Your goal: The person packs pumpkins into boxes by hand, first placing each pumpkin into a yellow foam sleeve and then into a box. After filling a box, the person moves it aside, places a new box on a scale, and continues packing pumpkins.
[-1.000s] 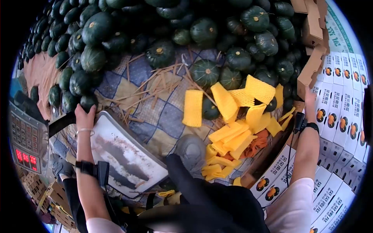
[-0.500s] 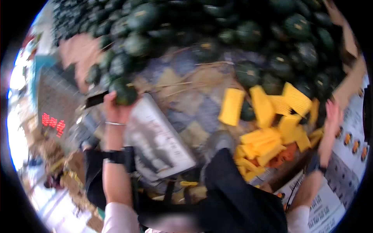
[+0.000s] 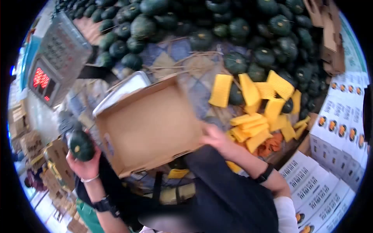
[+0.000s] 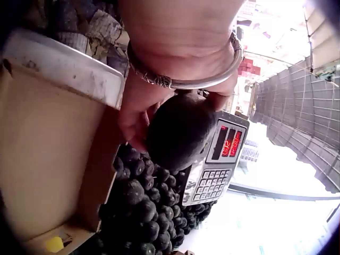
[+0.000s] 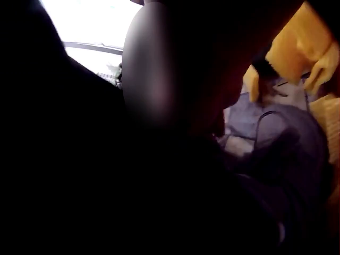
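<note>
My left hand (image 3: 86,166) holds a small dark green pumpkin (image 3: 81,145) off to the left of the box. In the left wrist view the fingers (image 4: 134,121) curl round one side of the pumpkin (image 4: 180,133). A shallow cardboard box (image 3: 151,124) is tilted in front of me, its plain brown inside facing up. My right hand (image 3: 217,138) grips the right edge of this box. Beneath its far left side, part of the scale's white platform (image 3: 122,91) shows. The right wrist view is mostly dark and hides the grip.
The scale's display (image 3: 40,79) with red digits stands at left. Dark pumpkins (image 3: 142,27) are heaped at the back. Yellow foam sleeves (image 3: 252,128) lie to the right, near an orange cloth (image 3: 272,145). White printed boxes (image 3: 338,124) are stacked at far right.
My left hand has lifted the pumpkin from beside the scale and brought it nearer. My right hand has come from the far right to the middle and now holds the cardboard box over the platform.
</note>
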A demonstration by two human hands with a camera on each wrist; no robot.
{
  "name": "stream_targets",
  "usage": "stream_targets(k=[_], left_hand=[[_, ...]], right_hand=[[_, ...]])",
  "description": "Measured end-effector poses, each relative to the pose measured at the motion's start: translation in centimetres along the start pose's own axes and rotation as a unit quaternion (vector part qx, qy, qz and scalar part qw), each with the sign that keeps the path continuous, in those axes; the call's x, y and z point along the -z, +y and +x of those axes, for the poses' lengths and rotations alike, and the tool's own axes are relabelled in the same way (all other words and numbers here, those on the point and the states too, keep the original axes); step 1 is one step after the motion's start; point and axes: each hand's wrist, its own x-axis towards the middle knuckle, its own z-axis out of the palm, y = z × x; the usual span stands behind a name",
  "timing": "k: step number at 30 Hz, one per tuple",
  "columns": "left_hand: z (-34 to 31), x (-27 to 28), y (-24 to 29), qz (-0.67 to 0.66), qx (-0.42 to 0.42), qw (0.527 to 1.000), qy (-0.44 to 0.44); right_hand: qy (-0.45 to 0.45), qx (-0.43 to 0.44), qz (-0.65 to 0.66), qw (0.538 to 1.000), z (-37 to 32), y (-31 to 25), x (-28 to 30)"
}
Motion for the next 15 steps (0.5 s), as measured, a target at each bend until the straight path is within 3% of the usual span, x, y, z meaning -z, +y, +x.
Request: stream_targets(k=[1, 2, 4, 5, 6, 7, 8, 10, 12, 13, 15], left_hand=[[-0.5, 2.1, 0.2, 0.046, -0.043, 0.998, 0.004], [-1.0, 1.8, -0.1, 0.062, -0.05, 0.996, 0.028], [-1.1, 2.8, -0.1, 0.13, -0.03, 0.987, 0.092], [-0.6, 2.8, -0.8, 0.206, -0.042, 0.973, 0.096], [0.3, 2.2, -1.6, 0.283, -0.056, 0.952, 0.102], [1.2, 1.3, -2.5, 0.316, -0.059, 0.941, 0.105], [2.1, 0.8, -3.4, 0.345, -0.066, 0.924, 0.153], [4.1, 3.1, -4.6, 0.412, -0.065, 0.897, 0.149], [5.0, 4.4, -5.7, 0.509, -0.092, 0.845, 0.138], [5.0, 4.4, -6.1, 0.571, -0.105, 0.802, 0.141], [4.9, 6.0, -6.2, 0.612, -0.157, 0.764, 0.129]], right_hand=[[0.001, 0.1, -0.152, 0.983, -0.2, 1.6, 0.0], [-0.005, 0.197, -0.293, 0.936, 0.6, 1.1, 0.8], [0.197, 0.064, -0.342, 0.916, 3.3, -1.4, 5.5], [0.312, 0.078, -0.354, 0.878, 6.1, 1.7, 10.1], [0.366, -0.065, -0.564, 0.737, 7.6, 0.0, 13.5], [0.403, -0.104, -0.618, 0.667, 8.9, 1.2, 17.4], [0.417, -0.158, -0.594, 0.669, 9.8, 1.7, 20.1], [0.36, -0.284, -0.612, 0.644, 10.9, 2.5, 22.5], [0.325, -0.358, -0.574, 0.661, 12.1, 1.5, 23.5], [0.334, -0.351, -0.565, 0.668, 12.0, 1.0, 23.6], [0.366, -0.308, -0.272, 0.835, 11.2, 0.7, 24.3]])
